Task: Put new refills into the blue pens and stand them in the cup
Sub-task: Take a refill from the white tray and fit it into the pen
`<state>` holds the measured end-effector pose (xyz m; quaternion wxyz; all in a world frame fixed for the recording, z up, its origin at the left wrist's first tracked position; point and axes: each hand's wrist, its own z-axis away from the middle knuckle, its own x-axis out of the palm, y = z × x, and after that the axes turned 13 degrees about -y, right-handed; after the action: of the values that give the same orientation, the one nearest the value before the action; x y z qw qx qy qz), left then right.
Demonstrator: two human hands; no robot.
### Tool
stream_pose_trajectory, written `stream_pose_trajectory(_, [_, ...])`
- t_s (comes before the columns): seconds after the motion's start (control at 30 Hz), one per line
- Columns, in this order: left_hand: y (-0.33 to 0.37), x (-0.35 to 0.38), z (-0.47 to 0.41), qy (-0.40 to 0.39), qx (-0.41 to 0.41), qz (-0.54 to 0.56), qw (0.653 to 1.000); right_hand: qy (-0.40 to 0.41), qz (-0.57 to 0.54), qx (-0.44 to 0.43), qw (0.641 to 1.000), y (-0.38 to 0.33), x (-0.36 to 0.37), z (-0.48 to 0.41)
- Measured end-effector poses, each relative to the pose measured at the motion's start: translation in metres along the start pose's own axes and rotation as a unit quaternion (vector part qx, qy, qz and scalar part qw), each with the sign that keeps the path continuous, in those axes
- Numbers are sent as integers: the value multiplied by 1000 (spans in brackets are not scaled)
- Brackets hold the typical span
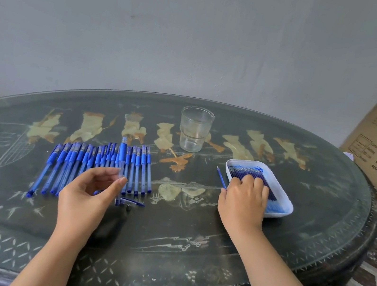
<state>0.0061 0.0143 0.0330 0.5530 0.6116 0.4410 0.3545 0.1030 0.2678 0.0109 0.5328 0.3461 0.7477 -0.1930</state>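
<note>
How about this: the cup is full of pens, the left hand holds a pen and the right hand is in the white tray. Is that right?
Not quite. The head view shows the cup is empty. The rest holds: the left hand holds a pen and the right hand is in the white tray.

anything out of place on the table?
One refill lies loose on the table beside the white tray, not in it. A small pen part lies crosswise below the pen row. Otherwise tidy.
</note>
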Motion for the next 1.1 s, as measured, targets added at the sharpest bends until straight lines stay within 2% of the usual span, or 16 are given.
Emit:
stream_pose_trajectory(0.13, [0, 0, 0, 0, -3, -1, 1000, 6, -32, -6, 999, -1, -4, 0])
stream_pose_trajectory(0.27, [-1, -1, 0, -1, -4, 3, 1000, 24, -160, 25, 987, 12, -17, -10])
stream_pose_trajectory(0.33, [-1, -1, 0, -4, -4, 4, 1000, -41, -198, 71, 977, 28, -22, -26])
stream_pose_trajectory(0.43, [-1, -1, 0, -5, -5, 0, 1000, -231, -241, 92, 938, 47, -17, -45])
stream_pose_trajectory(0.5, [-1, 0, 0, -4, -5, -1, 1000, -291, -239, 94, 921, 49, -15, -48])
stream_pose_trajectory(0.57, [-1, 0, 0, -4, -3, -3, 1000, -315, -213, 84, 921, 48, -16, -47])
stream_pose_trajectory(0.8, [-4, 0, -1, -6, 0, -3, 1000, -271, -150, 48, 950, 41, -24, -41])
stream_pose_trajectory(1.1, [-4, 0, -1, -8, 11, -8, 1000, -274, -171, 62, 944, 38, -29, -41])
